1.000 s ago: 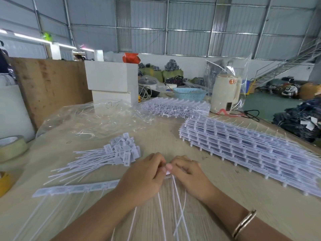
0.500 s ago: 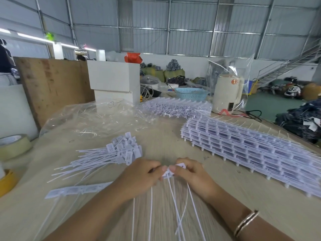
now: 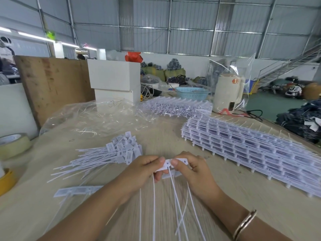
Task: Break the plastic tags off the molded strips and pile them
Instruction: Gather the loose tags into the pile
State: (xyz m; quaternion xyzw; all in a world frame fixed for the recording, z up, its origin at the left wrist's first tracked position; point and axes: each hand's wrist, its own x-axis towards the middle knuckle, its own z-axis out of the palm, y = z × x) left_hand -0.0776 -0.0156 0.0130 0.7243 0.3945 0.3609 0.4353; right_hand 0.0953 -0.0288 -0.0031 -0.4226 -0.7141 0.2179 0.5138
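Hands meeting mid-bench: left hand (image 3: 145, 168) and right hand (image 3: 192, 166), each grip pinching white tag strip (image 3: 171, 164). Loose tag pile (image 3: 121, 151) just left.

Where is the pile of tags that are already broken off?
In the head view, the pile of loose tags lies on the table left of centre, just beyond the left hand and before the clear plastic bag.
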